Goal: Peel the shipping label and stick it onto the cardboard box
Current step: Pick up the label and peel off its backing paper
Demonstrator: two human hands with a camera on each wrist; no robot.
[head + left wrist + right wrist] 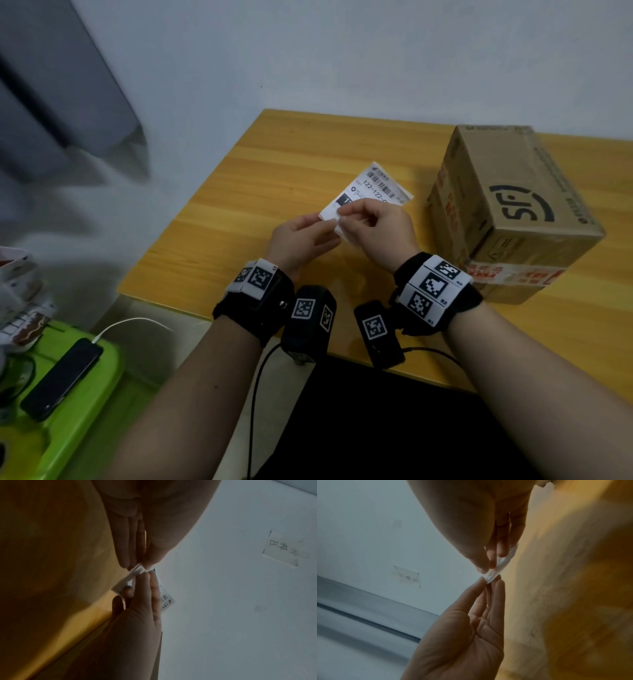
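A pale, grey-white wall [308,58] fills the background. Against it stands a wooden table [291,164] with a warm yellow-orange grain. A grey curtain-like panel [61,102] hangs at the left. Lower left, a bright green plastic surface [85,411] holds a dark phone [61,378] with a white cable [133,323]. A small paper note [281,549] with handwriting is taped to the wall. The light is dim and even.

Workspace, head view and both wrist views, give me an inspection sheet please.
Surface: wooden table, against a pale wall.
Job's things: shipping label held above the table; cardboard box stands to its right, taped.
Clutter: phone on a green bin, off the table.
Hands: left hand and right hand both pinch the label's near corner.
Cables: white cable at the phone; black cable below the wrists.
Surroundings: paper note on the wall.
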